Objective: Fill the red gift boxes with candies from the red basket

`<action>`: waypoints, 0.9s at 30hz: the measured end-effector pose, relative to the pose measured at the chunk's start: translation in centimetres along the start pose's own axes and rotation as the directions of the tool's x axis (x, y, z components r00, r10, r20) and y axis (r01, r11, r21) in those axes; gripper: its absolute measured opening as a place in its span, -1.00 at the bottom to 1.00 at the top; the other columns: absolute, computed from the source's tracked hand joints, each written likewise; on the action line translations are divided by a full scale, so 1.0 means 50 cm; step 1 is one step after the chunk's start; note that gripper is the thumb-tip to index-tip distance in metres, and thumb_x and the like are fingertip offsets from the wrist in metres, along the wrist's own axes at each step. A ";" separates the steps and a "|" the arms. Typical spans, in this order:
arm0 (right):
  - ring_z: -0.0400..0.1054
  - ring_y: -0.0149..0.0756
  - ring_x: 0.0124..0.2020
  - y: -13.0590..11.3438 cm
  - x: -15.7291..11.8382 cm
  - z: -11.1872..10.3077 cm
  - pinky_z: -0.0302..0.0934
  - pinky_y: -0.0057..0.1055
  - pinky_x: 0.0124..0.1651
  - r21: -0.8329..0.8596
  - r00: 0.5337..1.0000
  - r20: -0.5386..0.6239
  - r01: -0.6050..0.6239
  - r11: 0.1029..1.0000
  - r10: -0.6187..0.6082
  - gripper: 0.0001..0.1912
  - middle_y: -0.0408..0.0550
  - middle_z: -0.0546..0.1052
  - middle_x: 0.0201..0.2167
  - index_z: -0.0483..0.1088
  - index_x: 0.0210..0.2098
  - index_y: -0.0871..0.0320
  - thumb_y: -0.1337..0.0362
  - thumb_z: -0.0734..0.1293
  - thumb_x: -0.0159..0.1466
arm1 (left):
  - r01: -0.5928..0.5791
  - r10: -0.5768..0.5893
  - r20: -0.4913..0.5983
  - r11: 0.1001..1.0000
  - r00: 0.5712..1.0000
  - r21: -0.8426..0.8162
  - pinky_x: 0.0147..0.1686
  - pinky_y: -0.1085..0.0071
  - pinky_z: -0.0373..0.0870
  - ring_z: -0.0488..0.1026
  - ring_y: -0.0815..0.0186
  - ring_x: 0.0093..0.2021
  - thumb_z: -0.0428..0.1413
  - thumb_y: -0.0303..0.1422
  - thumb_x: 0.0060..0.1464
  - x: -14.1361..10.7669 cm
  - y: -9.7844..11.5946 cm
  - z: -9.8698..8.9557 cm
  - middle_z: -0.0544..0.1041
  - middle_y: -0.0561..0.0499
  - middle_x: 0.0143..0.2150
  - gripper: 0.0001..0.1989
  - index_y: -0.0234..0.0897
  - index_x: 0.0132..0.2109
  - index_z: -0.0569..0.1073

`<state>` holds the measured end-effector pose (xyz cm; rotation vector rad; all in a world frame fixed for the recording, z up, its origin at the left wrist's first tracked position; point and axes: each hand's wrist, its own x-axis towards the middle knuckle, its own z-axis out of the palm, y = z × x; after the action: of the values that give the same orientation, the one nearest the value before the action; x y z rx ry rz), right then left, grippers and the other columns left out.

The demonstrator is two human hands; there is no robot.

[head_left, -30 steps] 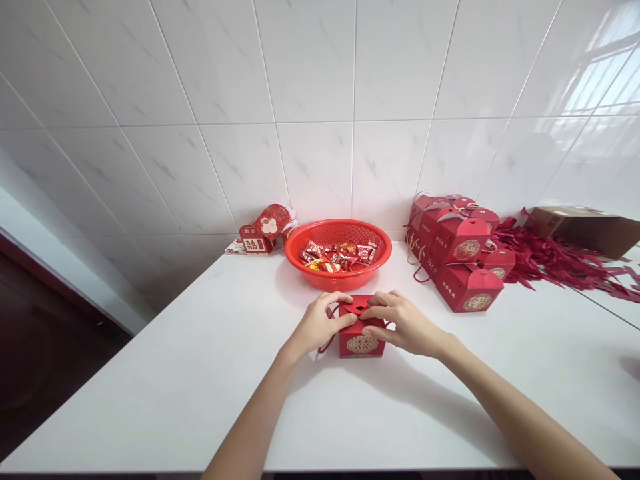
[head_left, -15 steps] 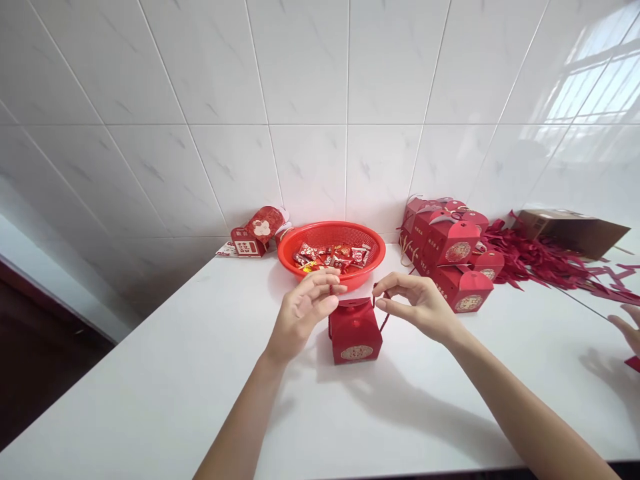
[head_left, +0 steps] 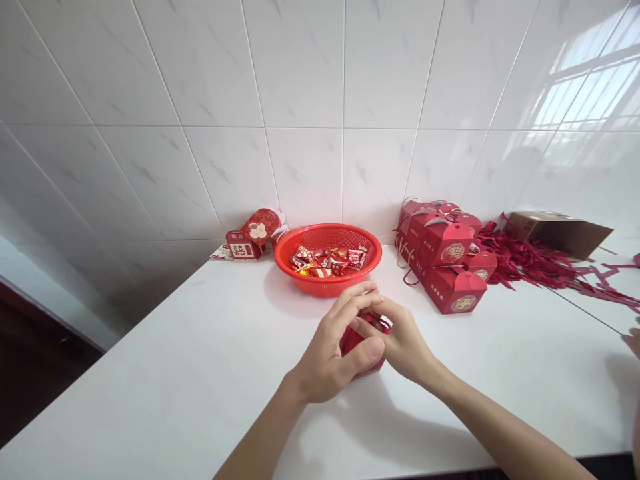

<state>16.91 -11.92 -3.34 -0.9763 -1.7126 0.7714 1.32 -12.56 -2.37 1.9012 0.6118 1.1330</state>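
Observation:
A small red gift box [head_left: 352, 339] stands on the white table, largely covered by my hands. My left hand [head_left: 336, 350] is curled around its near left side, thumb across the front and fingers over the top. From the right, my right hand [head_left: 407, 340] closes on the box's top, its fingertips tucked under and against those of the left. A white and dark striped bit shows at the box's top right; I cannot tell what it is. Just behind sits a red plastic basket [head_left: 320, 288] holding several wrapped candies [head_left: 338, 261].
Several red gift boxes [head_left: 456, 283] are stacked back right, beside a heap of dark red ribbons [head_left: 520, 257] and a cardboard box [head_left: 560, 233]. More decorated boxes [head_left: 245, 248] stand back left by the tiled wall. Part of another person's hand [head_left: 633, 341] shows at the right edge.
Both hands have come together and down over the gift box, from holding apart at its dark red cord. The cord is now hidden. The other person's hand has shifted lower at the edge.

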 end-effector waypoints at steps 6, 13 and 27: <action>0.28 -0.32 -0.40 -0.007 -0.002 -0.041 0.24 -0.38 -0.31 0.010 0.996 -0.079 0.040 0.999 -0.039 -0.71 -0.09 0.48 -0.45 0.46 -0.41 0.13 0.08 0.32 0.34 | -0.033 0.031 -0.033 0.997 0.999 -0.063 0.35 0.02 0.16 0.16 -0.05 0.40 0.17 -0.15 0.22 -0.016 -0.005 -0.002 0.24 -0.09 0.40 -0.55 -0.05 0.22 0.42; 0.26 -0.39 -0.50 -0.013 0.008 -0.170 0.20 -0.45 -0.46 0.093 0.883 -0.470 0.033 0.995 0.014 -0.68 -0.14 0.45 -0.50 0.47 -0.41 0.13 -0.01 0.43 0.22 | -0.012 0.005 -0.118 0.999 0.993 -0.053 0.19 0.17 0.36 0.38 0.07 0.22 0.18 -0.25 0.22 -0.045 -0.012 -0.003 0.48 -0.08 0.16 -0.76 -0.11 0.03 0.54; 0.20 -0.40 -0.58 0.092 -0.011 -0.310 0.09 -0.44 -0.52 -0.060 0.633 -0.774 -0.085 0.995 0.008 -0.59 -0.21 0.39 -0.64 0.46 -0.53 0.14 -0.08 0.53 -0.04 | 0.240 -0.241 0.050 0.970 0.969 0.027 -0.02 0.31 0.41 0.52 0.22 -0.10 0.13 -0.30 0.26 -0.101 -0.037 0.007 0.60 -0.05 -0.15 -0.87 -0.18 -0.17 0.57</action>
<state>32.85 -9.39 -2.52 -1.1921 -0.9527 0.2110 -0.78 -15.38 -6.44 1.8106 0.8037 0.9215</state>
